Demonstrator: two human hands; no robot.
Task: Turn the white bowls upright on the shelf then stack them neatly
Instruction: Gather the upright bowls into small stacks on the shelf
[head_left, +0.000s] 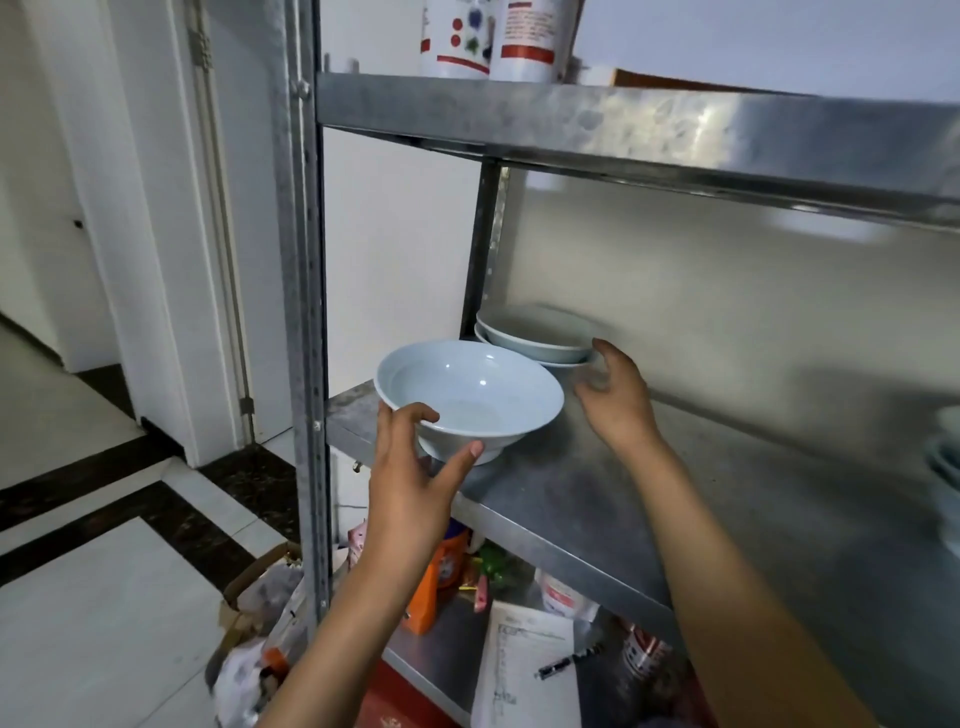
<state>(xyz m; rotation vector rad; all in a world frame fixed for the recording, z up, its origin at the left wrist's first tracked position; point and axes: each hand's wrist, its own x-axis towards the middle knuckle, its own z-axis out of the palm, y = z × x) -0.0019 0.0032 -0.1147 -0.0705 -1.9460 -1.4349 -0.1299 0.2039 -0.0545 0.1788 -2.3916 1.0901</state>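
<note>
The person's left hand (410, 467) is gripping a white bowl (470, 395) by its near rim, with the thumb hooked over the lip and the other fingers (460, 460) curling under the bowl's side toward its foot. The bowl is sitting upright at the near left corner of the metal shelf (597, 493), its opening facing up; whether its foot is resting on the shelf or hovering just above cannot be told. The right hand (615, 395) is reaching toward the far left corner, fingers spread apart and loosely bent, holding nothing; its fingertips are blurred and lying just beside a stack of 2 white bowls (535, 338), also upright, nested against the rear post. At the far right edge of the shelf, more pale dishes (948, 457) are partly showing. On the shelf above, 2 white containers (488, 39) with red markings are standing. Below, a lower shelf is carrying an orange packet (431, 587), papers (524, 670) and a pen (569, 660).
</note>
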